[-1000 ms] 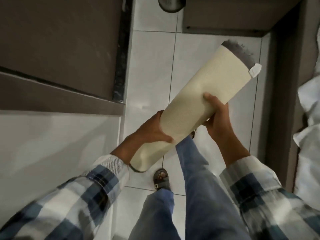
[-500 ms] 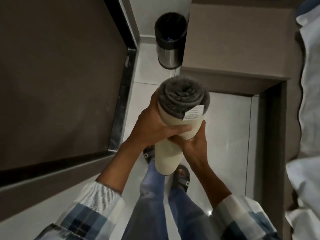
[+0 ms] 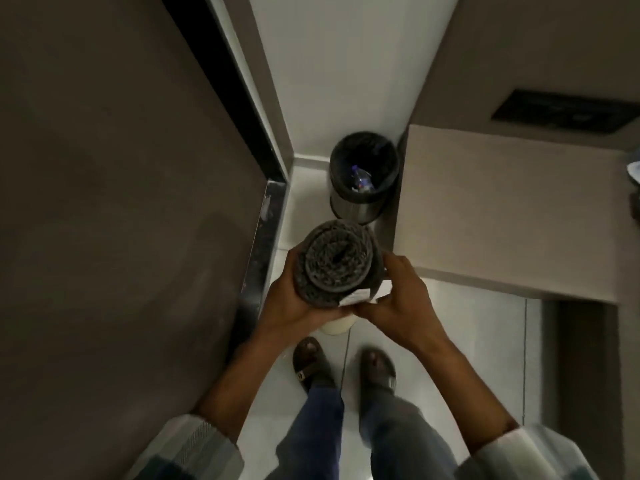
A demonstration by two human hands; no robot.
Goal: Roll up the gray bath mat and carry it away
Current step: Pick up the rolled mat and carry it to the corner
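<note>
Both hands grip a rolled-up gray shaggy bath mat (image 3: 337, 263) held upright at the centre of the frame.

The roll's spiral end faces the camera, a white label (image 3: 360, 295) at its lower right edge and a sliver of cream backing showing beneath the hands. The left hand (image 3: 289, 301) wraps the roll's left side with fingers curled around it; the right hand (image 3: 403, 303) clasps the right side, thumb pressed near the label. Just above the mat in the frame stands a round metal waste bin with a black liner (image 3: 363, 176) on the white tiled floor (image 3: 467, 341). Two feet in dark sandals (image 3: 311, 363) show at lower centre, below blue trouser legs.
</note>
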